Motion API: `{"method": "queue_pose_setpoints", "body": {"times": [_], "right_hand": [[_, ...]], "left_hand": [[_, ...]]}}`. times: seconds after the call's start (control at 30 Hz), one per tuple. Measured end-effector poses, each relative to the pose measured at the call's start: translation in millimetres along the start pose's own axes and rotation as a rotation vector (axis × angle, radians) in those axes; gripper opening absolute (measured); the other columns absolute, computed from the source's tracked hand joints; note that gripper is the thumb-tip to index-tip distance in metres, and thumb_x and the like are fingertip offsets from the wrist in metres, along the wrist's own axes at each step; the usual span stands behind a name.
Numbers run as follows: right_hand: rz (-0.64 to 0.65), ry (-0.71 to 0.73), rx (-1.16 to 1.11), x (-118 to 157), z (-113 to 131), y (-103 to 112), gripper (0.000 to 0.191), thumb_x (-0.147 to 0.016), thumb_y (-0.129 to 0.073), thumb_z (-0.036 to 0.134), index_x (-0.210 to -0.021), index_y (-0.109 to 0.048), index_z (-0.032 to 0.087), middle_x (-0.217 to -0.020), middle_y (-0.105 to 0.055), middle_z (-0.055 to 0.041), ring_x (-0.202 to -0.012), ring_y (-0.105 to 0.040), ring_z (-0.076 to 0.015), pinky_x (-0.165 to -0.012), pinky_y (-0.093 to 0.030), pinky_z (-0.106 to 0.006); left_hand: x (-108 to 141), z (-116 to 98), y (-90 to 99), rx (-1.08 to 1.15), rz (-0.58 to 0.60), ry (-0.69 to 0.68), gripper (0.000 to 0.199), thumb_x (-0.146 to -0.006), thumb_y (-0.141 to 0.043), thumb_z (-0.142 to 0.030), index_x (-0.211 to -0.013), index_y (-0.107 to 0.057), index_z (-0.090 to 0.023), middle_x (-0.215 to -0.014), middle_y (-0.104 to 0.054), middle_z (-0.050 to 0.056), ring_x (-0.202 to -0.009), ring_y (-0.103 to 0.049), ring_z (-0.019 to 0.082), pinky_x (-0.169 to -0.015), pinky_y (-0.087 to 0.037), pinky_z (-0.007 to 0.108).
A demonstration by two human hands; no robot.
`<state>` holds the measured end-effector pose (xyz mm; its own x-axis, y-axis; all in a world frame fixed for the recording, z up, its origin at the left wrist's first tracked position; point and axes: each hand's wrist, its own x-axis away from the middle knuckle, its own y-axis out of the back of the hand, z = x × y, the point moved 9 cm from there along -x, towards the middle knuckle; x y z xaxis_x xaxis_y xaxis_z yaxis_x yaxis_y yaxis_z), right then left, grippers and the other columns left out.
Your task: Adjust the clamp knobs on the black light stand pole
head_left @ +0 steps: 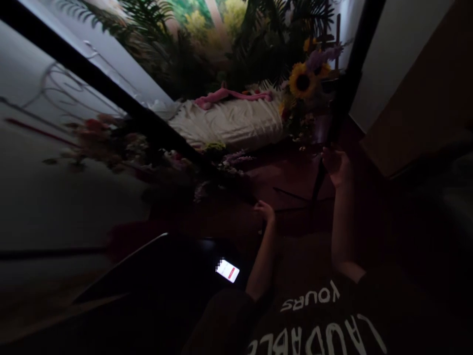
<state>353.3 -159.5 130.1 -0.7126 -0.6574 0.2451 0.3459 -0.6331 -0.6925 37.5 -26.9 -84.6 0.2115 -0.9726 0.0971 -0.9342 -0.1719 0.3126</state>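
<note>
The scene is dim. My left hand (266,211) is closed at the lower end of a dark pole (162,133) that slants up to the top left; the exact grip is lost in shadow. Higher and to the right, my right hand (337,165) is raised beside a second dark pole (345,98), its fingers bent towards it. Whether those fingers touch the pole is too dark to tell. Thin dark legs (291,194) spread over the reddish floor between the hands.
A cream cloth-covered block (229,123) carries a pink item (221,93). Sunflowers (302,81) stand at its right, pinkish flowers (96,130) at the left. A lit phone (228,270) lies at lower left. A brown panel (417,98) leans at the right.
</note>
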Motion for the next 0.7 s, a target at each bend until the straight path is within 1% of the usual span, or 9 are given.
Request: {"method": "queue_pose_setpoints", "body": {"times": [0.07, 0.1, 0.13, 0.23, 0.33, 0.43, 0.53, 0.63, 0.7], "right_hand": [[0.003, 0.01, 0.046, -2.0, -10.9, -6.8, 0.021, -0.088, -0.045, 0.017, -0.098, -0.063, 0.022, -0.079, -0.076, 0.0009, -0.069, -0.074, -0.013, -0.057, -0.06, -0.022], [0.003, 0.04, 0.069, -3.4, -13.7, -8.8, 0.02, -0.088, -0.045, 0.017, -0.097, -0.062, 0.023, -0.079, -0.076, 0.0014, -0.07, -0.074, -0.0133, -0.058, -0.06, -0.023], [0.0, 0.083, 0.094, -5.2, -14.5, -9.6, 0.019, -0.087, -0.045, 0.017, -0.096, -0.061, 0.023, -0.08, -0.075, 0.0016, -0.071, -0.074, -0.0136, -0.059, -0.06, -0.024], [-0.006, 0.199, 0.187, -12.8, -12.1, -7.2, 0.017, -0.087, -0.046, 0.02, -0.095, -0.06, 0.026, -0.08, -0.075, 0.0014, -0.07, -0.074, -0.0146, -0.06, -0.059, -0.027], [0.0, 0.236, 0.274, -21.8, -12.9, -5.8, 0.018, -0.087, -0.044, 0.02, -0.092, -0.058, 0.03, -0.077, -0.075, 0.0028, -0.065, -0.072, -0.0156, -0.058, -0.057, -0.029], [0.025, 0.262, 0.328, -21.1, -21.6, -18.3, 0.018, -0.086, -0.047, 0.021, -0.09, -0.058, 0.033, -0.075, -0.075, 0.0046, -0.067, -0.072, -0.0179, -0.061, -0.056, -0.031], [0.068, 0.199, 0.365, -7.8, -50.7, -45.7, 0.018, -0.085, -0.047, 0.019, -0.089, -0.06, 0.03, -0.07, -0.074, 0.0031, -0.063, -0.069, -0.0168, -0.062, -0.055, -0.03], [0.186, 0.002, 0.41, 13.8, -102.6, -81.1, 0.019, -0.088, -0.045, 0.018, -0.093, -0.061, 0.025, -0.07, -0.073, 0.002, -0.061, -0.067, -0.0143, -0.061, -0.053, -0.027], [0.303, -0.219, 0.454, 32.4, -147.4, -102.2, 0.016, -0.094, -0.045, 0.024, -0.097, -0.061, 0.024, -0.075, -0.074, 0.0006, -0.064, -0.068, -0.0135, -0.062, -0.053, -0.025]], "left_hand": [[-17.1, -12.1, 63.1, -0.015, -0.437, 0.06, 0.033, -0.1, -0.04, -0.033, -0.121, -0.045, -0.009, -0.127, -0.053, 0.024, -0.122, -0.057, 0.027, -0.106, -0.045, 0.046], [-24.8, -28.0, 83.8, 0.004, -0.553, 0.018, 0.034, -0.1, -0.041, -0.033, -0.124, -0.044, -0.009, -0.13, -0.051, 0.024, -0.121, -0.058, 0.025, -0.106, -0.046, 0.043], [-35.7, -49.2, 95.7, 0.029, -0.569, -0.072, 0.035, -0.101, -0.041, -0.035, -0.126, -0.044, -0.011, -0.131, -0.052, 0.022, -0.121, -0.058, 0.023, -0.106, -0.047, 0.041], [-64.9, -111.7, 109.6, 0.125, -0.422, -0.338, 0.041, -0.104, -0.028, -0.043, -0.127, -0.047, -0.015, -0.129, -0.057, 0.017, -0.125, -0.057, 0.019, -0.107, -0.046, 0.036], [-81.8, -149.2, 105.8, 0.143, -0.253, -0.467, 0.048, -0.103, -0.028, -0.052, -0.127, -0.051, -0.017, -0.126, -0.061, 0.014, -0.128, -0.055, 0.018, -0.112, -0.042, 0.034], [-96.2, -152.4, 93.8, 0.114, -0.134, -0.42, 0.058, -0.099, -0.032, -0.06, -0.122, -0.055, -0.013, -0.117, -0.066, 0.015, -0.12, -0.061, 0.019, -0.109, -0.044, 0.033], [-104.9, -143.2, 87.2, 0.112, -0.098, -0.368, 0.062, -0.095, -0.037, -0.065, -0.119, -0.057, -0.011, -0.106, -0.068, 0.014, -0.111, -0.065, 0.021, -0.1, -0.049, 0.03], [-106.0, -138.9, 85.2, 0.134, -0.098, -0.378, 0.062, -0.094, -0.036, -0.067, -0.119, -0.057, -0.014, -0.106, -0.067, 0.013, -0.11, -0.065, 0.021, -0.098, -0.05, 0.031], [-105.8, -136.9, 83.6, 0.145, -0.101, -0.365, 0.062, -0.094, -0.035, -0.068, -0.12, -0.056, -0.016, -0.11, -0.066, 0.013, -0.114, -0.064, 0.021, -0.101, -0.049, 0.033]]}}
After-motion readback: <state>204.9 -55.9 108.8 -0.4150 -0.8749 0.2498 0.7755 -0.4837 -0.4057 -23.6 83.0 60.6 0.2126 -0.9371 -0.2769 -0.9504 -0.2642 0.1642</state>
